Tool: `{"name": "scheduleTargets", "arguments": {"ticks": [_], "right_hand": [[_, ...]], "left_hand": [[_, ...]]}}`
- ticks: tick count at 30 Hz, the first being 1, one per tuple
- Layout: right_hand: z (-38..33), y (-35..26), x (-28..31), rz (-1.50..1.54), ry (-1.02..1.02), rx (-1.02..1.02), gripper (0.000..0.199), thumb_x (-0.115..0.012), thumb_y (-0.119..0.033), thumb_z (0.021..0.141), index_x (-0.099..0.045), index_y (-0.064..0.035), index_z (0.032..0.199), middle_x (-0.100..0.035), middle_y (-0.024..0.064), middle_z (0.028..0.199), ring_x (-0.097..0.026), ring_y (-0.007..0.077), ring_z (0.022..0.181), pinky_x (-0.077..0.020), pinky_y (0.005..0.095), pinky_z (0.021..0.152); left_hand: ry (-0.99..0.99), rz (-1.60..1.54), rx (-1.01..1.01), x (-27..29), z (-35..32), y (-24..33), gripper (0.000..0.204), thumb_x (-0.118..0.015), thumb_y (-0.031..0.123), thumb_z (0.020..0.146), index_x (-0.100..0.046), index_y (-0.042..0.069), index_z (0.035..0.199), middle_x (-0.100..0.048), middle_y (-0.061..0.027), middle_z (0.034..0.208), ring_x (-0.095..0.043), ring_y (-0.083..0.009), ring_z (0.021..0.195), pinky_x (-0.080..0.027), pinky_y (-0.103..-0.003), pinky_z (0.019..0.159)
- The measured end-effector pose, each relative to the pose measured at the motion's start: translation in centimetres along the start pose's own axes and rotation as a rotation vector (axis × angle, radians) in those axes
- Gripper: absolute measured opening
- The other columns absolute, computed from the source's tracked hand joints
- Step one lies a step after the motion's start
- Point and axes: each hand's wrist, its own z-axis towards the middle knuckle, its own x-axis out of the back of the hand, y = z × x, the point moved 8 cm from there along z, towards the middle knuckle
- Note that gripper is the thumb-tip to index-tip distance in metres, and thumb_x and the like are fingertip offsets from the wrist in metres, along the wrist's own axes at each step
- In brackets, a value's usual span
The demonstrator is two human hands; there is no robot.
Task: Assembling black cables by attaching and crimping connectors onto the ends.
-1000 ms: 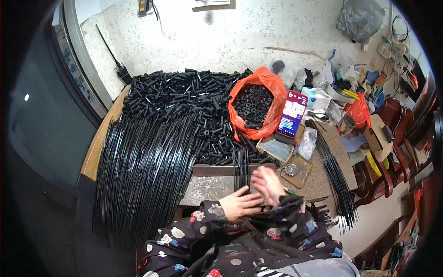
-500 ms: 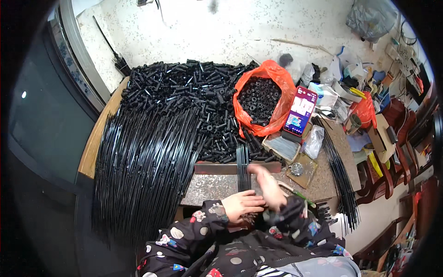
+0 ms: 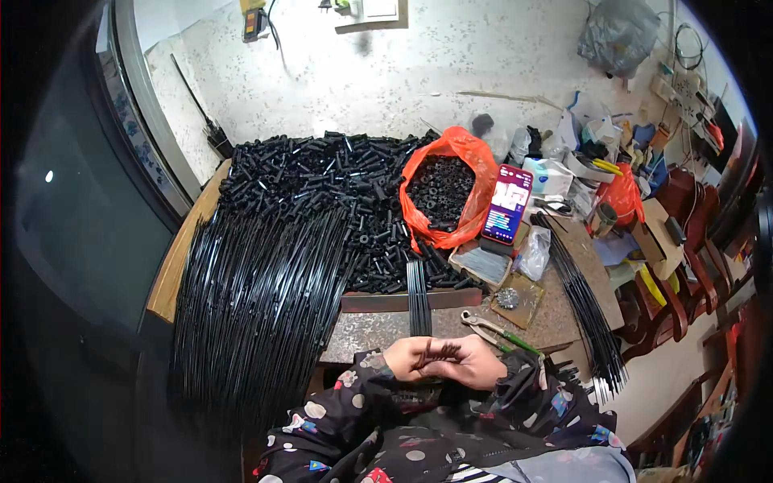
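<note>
A speckled desk [image 3: 342, 336] is spanning the scene. A broad sheaf of long black rods [image 3: 250, 298] is covering its left side and overhanging the front edge. A heap of short black tubes [image 3: 314, 177] is spreading behind. An open red-orange plastic bag [image 3: 456, 142] is standing beside it. At the front edge, the left hand [image 3: 407, 358] and right hand [image 3: 477, 364] are meeting, fingers curling inward. A lit smartphone [image 3: 507, 205] is leaning near the bag. A small rod bundle [image 3: 418, 298] is lying just beyond the hands; green-handled pliers [image 3: 515, 339] are resting beyond the right one. Dark slender pieces [image 3: 441, 352] are sitting clasped between both hands, their exact form staying unclear.
</note>
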Motion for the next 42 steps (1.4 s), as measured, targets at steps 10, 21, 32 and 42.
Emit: {"name": "scheduleTargets", "arguments": {"ticks": [10, 21, 32, 42], "right_hand": [[-1.5, -0.2, 0.0, -0.268, 0.129, -0.004, 0.016, -0.048, -0.008, 0.072, -0.051, 0.0001, 0.085, -0.056, 0.0081, 0.078, -0.05, 0.0082, 0.065, -0.0403, 0.0214, 0.061], [-0.9, 2.9, 0.8, 0.321, -0.004, -0.199, 0.018, -0.055, -0.008, 0.067, -0.053, 0.001, 0.082, -0.056, 0.0055, 0.07, -0.051, 0.0087, 0.065, -0.0394, 0.0204, 0.059], [-0.6, 3.0, 0.1, 0.135, -0.016, -0.231, 0.022, -0.048, -0.007, 0.072, -0.05, -0.0021, 0.092, -0.055, 0.0061, 0.081, -0.049, 0.007, 0.073, -0.0389, 0.0205, 0.066], [2.1, -4.9, 0.9, -0.48, -0.317, 0.252, 0.035, -0.05, -0.018, 0.07, -0.044, -0.0078, 0.103, -0.026, 0.0176, 0.116, -0.014, 0.0292, 0.112, -0.0146, 0.037, 0.088]], "left_hand": [[-0.007, 0.298, -0.115, -0.3, -0.4, 0.4, 0.034, -0.056, 0.012, 0.063, -0.047, 0.01, 0.096, -0.046, -0.0116, 0.094, -0.046, -0.0271, 0.085, -0.038, -0.03, 0.071], [-0.051, 0.566, -0.13, -1.0, 0.1, 0.6, 0.037, -0.051, 0.009, 0.063, -0.042, 0.002, 0.098, -0.048, -0.0137, 0.09, -0.046, -0.0269, 0.086, -0.036, -0.03, 0.077], [0.137, 0.31, -0.168, 0.6, 0.0, 3.5, 0.031, -0.054, 0.02, 0.066, -0.047, 0.007, 0.093, -0.049, -0.0112, 0.087, -0.048, -0.0274, 0.079, -0.039, -0.03, 0.066], [0.157, 0.175, -0.096, 1.6, 1.4, 9.3, 0.028, -0.055, 0.006, 0.065, -0.049, 0.003, 0.092, -0.054, -0.0089, 0.079, -0.051, -0.0163, 0.077, -0.039, -0.026, 0.067]]}}
